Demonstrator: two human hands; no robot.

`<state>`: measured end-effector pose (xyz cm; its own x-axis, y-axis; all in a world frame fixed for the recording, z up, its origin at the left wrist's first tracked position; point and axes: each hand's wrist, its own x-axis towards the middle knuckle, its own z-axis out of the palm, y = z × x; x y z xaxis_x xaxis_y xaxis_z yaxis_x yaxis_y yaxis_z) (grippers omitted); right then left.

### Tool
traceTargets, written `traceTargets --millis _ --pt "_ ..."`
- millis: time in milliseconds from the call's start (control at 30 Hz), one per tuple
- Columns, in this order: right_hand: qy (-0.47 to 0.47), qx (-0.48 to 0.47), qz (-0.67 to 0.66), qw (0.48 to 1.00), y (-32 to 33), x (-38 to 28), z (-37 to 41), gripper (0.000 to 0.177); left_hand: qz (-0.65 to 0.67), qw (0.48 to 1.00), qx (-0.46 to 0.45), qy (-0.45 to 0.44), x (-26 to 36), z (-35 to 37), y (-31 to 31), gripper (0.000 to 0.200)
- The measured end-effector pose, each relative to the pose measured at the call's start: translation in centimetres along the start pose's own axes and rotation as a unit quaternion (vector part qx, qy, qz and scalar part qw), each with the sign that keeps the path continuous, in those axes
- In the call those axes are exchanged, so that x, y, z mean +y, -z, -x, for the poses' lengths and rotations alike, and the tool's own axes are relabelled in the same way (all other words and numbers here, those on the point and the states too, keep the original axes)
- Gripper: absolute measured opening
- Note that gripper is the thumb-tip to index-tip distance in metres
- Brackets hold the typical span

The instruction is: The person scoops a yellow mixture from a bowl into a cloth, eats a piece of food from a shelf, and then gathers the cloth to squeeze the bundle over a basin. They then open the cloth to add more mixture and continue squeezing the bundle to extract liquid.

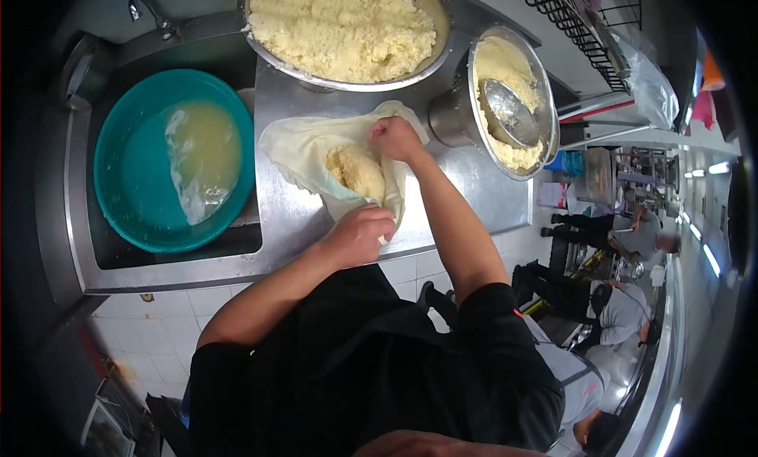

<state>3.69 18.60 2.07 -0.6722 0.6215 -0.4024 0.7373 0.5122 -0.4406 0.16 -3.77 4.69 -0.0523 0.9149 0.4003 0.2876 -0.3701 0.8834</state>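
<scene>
A pale cloth [292,145] lies spread on the steel counter with a mound of crumbly yellowish dough [357,173] on it. My left hand [362,234] is closed on the cloth's near edge, beside the mound. On the far right side, my right hand [397,138] pinches another edge of the same cloth. Part of the cloth under the mound and under my fingers is hidden. Just beyond stands a wide metal basin [347,84] heaped with similar crumbly dough. To the right, a deep steel pot [454,119] holds more of it, with a metal bowl [512,114] resting inside.
At left, a green tub [110,169] with cloudy liquid sits in the sink [174,260], below a faucet [154,16]. A wire rack [564,31] hangs at upper right. Several people [616,311] stand in the kitchen to the right.
</scene>
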Motion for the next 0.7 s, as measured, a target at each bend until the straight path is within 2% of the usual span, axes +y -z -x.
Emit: traceTargets --millis 67,100,167,233,267,333,367,433,500,567,633,667,700 --pt "0.003 0.043 -0.127 0.991 1.3 -0.8 1.1 0.013 0.000 1.000 0.003 -0.007 -0.1 -0.1 0.2 0.018" --pt "0.005 0.044 -0.124 0.991 1.7 -1.5 1.4 0.013 0.005 1.000 0.001 -0.004 -0.2 0.0 0.2 0.018" --pt "0.017 0.016 -0.256 0.966 2.7 -3.4 2.2 0.009 0.007 1.000 0.000 0.000 -0.5 0.2 0.1 0.019" --pt "0.148 -0.002 -0.230 0.962 2.9 -8.2 3.6 0.007 -0.001 1.000 -0.009 0.010 -0.8 0.4 -0.3 0.020" --pt "0.165 -0.106 -0.177 0.964 3.9 -12.1 5.1 0.014 -0.002 1.000 -0.016 0.008 -0.8 0.5 -0.4 0.020" --pt "0.431 -0.034 -0.150 0.889 2.4 -17.2 7.7 0.029 -0.028 0.999 -0.024 0.036 -0.6 0.9 -0.6 0.021" --pt "0.431 -0.029 -0.154 0.889 2.3 -17.7 8.4 0.029 -0.064 0.991 -0.071 0.097 -0.9 1.1 -0.8 0.029" --pt "0.452 -0.021 -0.117 0.884 2.2 -18.4 9.2 0.040 -0.079 0.992 -0.057 0.084 -1.1 1.7 -0.3 0.028" --pt "0.385 0.024 -0.099 0.917 3.5 -15.2 9.8 0.043 -0.070 0.995 -0.027 0.068 -0.4 1.4 1.0 0.024" --pt "0.260 0.034 -0.180 0.948 4.5 -9.8 11.4 0.045 -0.060 0.996 -0.009 0.070 -0.2 0.8 1.9 0.023" --pt "0.209 0.046 -0.124 0.969 4.6 -3.8 14.3 0.058 -0.033 0.996 0.011 0.076 0.4 -0.2 2.5 0.018" --pt "0.208 0.043 -0.123 0.969 2.7 -2.7 15.7 0.058 -0.031 0.996 0.012 0.078 0.4 -0.6 2.6 0.018" --pt "0.172 0.084 -0.149 0.970 0.8 -1.7 17.4 0.067 -0.022 0.997 0.019 0.073 0.4 -1.1 2.5 0.019"
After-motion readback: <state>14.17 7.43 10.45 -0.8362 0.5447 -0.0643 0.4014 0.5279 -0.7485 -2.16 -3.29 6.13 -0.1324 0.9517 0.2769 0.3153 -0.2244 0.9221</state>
